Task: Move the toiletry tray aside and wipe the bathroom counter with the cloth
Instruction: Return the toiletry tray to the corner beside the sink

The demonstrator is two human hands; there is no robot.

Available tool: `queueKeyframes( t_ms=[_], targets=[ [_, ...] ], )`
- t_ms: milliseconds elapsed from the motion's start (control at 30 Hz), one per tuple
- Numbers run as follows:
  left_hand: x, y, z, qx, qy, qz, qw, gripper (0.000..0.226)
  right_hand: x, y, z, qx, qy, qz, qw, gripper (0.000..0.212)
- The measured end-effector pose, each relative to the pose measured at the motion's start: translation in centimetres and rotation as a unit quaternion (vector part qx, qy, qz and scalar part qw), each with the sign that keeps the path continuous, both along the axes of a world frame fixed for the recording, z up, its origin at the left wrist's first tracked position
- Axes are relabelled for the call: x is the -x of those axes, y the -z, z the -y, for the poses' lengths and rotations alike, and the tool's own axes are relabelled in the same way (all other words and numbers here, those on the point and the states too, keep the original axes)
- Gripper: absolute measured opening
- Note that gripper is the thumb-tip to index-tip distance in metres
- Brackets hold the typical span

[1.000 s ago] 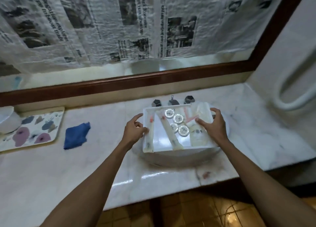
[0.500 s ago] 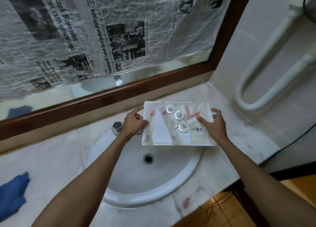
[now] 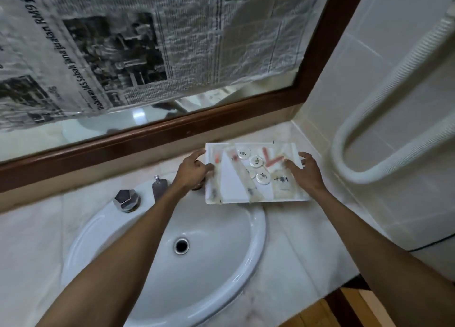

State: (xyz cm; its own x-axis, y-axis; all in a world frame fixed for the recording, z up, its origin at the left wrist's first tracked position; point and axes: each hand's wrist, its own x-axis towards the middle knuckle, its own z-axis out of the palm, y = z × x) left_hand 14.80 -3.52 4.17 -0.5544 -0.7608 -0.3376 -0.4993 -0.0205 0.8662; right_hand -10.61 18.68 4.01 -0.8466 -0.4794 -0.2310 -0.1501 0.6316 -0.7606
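Tray: white rectangular toiletry tray [image 3: 234, 191], held level at the back right of the counter, at about 1 o'clock from the sink drain; its near left corner hangs over the sink rim, the rest is over the marble. Whether its underside touches the counter cannot be told.
Tray contents: three round white discs [image 3: 256, 161] with dark prints run in a slanted row down the middle; two pink sticks [image 3: 270, 160] meet in a V at 1 o'clock from the discs; long clear sachets lie along the left side and slantwise across the middle; a pale packet with dark print [image 3: 282, 182] sits by the right edge.
Left hand: left hand [image 3: 190, 170] clasps the tray's left short edge, at 9 o'clock on the tray, thumb on top of the rim and fingers curled around it.
Right hand: right hand [image 3: 306, 173] grasps the right short edge, at 3 o'clock on the tray, thumb lying in over the contents, fingers spread beyond the rim.
Counter: pale marble counter [image 3: 293, 250], running to the tiled side wall at 3 o'clock.
Sink: white oval sink [image 3: 138, 265] set in the counter, its dark drain [image 3: 181, 245] near the middle.
Fittings: a faceted chrome knob [image 3: 126, 200] at 11 o'clock from the drain, a grey spout piece [image 3: 159, 188] just beside it at 12 o'clock.
Wall behind: mirror in a brown wooden frame [image 3: 172, 130], its glass mostly covered with newspaper [image 3: 147, 43].
Side wall: a white looped hose [image 3: 384, 120] hangs on the tiles at 2 o'clock from the tray.
Cloth: out of view.
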Motion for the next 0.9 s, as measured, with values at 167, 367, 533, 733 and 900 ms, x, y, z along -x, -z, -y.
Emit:
queueKeyframes(
  t_ms=[167,367,533,733,900],
  targets=[
    [5.1,1.7,-1.1,-0.044,-0.033,0.016,0.998,0.067,7.5,1.9,2.0,-0.048,-0.071,0.018,0.996,0.076],
    [10.5,3.5,-2.3,-0.061,-0.058,0.038,0.996,0.075,13.4,3.1,3.9,-0.082,-0.106,0.014,0.991,0.075],
    [13.3,4.5,-2.3,-0.086,-0.073,0.044,0.993,0.080,16.3,3.9,5.4,-0.104,-0.131,0.003,0.986,0.076],
    [14.9,4.2,-2.8,-0.098,-0.058,0.061,0.992,0.063,17.7,4.6,6.4,-0.135,-0.165,-0.015,0.977,0.086],
    [15.3,3.9,-3.5,-0.086,-0.056,0.044,0.994,0.043,18.0,5.0,6.3,-0.150,-0.198,-0.031,0.968,0.096]
  ],
)
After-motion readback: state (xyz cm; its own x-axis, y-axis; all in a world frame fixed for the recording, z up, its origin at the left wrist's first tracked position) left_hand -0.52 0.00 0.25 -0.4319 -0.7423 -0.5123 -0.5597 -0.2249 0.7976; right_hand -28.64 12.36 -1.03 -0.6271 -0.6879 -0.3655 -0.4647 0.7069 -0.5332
